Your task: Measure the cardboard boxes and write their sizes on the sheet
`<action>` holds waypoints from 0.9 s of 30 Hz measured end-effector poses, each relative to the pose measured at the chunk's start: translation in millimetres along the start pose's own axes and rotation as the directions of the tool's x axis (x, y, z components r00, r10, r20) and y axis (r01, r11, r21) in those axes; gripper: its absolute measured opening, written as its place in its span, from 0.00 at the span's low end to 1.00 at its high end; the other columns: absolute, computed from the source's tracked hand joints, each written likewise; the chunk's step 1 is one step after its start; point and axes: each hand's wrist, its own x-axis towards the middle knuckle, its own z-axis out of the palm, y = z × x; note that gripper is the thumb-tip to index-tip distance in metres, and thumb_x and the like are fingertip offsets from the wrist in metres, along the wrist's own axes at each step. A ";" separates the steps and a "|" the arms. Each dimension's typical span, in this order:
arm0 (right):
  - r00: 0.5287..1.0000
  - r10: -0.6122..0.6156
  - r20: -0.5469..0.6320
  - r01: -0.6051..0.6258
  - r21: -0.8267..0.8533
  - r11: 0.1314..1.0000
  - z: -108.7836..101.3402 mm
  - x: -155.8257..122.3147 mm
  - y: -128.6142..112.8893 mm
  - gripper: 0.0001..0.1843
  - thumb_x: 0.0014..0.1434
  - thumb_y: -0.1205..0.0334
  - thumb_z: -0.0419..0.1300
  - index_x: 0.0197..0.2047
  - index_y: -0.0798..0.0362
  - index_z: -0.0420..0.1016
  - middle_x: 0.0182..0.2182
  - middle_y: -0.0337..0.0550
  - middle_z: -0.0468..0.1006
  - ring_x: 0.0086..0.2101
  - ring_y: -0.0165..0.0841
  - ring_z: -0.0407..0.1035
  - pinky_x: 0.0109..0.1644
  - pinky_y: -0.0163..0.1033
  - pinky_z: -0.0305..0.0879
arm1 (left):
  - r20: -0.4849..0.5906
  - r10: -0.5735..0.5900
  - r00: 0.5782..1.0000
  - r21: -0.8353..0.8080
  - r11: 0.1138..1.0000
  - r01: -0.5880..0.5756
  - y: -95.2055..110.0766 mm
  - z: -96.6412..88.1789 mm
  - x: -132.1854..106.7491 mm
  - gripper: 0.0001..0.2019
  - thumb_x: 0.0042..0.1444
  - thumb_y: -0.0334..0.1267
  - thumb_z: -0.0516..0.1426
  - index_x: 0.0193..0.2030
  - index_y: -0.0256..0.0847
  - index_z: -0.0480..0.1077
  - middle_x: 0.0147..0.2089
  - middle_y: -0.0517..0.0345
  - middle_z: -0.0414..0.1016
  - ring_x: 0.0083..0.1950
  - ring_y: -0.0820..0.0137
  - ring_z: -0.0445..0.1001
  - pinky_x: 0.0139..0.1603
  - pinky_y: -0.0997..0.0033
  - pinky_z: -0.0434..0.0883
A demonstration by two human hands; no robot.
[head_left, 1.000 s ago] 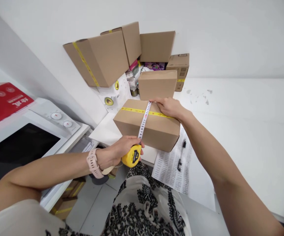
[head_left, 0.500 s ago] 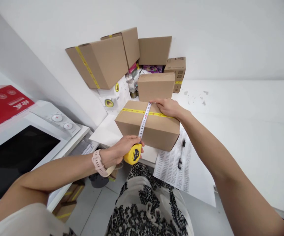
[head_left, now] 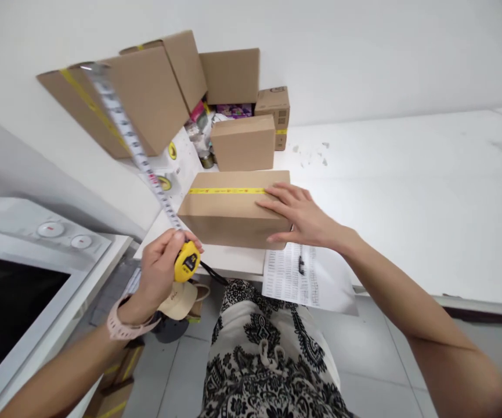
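Observation:
My left hand (head_left: pixel 157 273) is closed round a yellow tape measure (head_left: pixel 187 262). Its white blade (head_left: pixel 132 142) sticks out, slanting up and left through the air, its far end blurred. A brown cardboard box (head_left: pixel 228 209) with yellow tape across its top lies on the white table, right of the tape measure's case. On the right end of that box rests my right hand (head_left: pixel 305 215), fingers spread over the top and the thumb against the front side. Partly under the box and hand is a printed sheet (head_left: pixel 292 281), with a black pen (head_left: pixel 301 264) on it.
Behind the box stand another carton (head_left: pixel 244 144), a smaller box (head_left: pixel 273 110) and large cartons (head_left: pixel 155 98) against the wall. A white microwave (head_left: pixel 20 290) is on the left. A cap (head_left: pixel 179 301) hangs or lies below the table edge (head_left: pixel 233 264).
The tape blade has come off the box top and swung up to the left with my left hand. My right hand has let go of the blade's end and now rests on the box.

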 end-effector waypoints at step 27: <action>0.588 0.807 0.054 -0.248 0.962 0.117 40.0 -56.0 36.2 0.29 0.59 0.33 0.60 0.44 0.53 0.77 0.24 0.35 0.66 0.23 0.28 0.59 0.28 0.37 0.64 | 0.545 0.245 0.802 0.735 0.321 -0.597 -108.2 119.9 87.9 0.16 0.71 0.37 0.47 0.37 0.41 0.75 0.39 0.50 0.81 0.43 0.62 0.77 0.34 0.66 0.61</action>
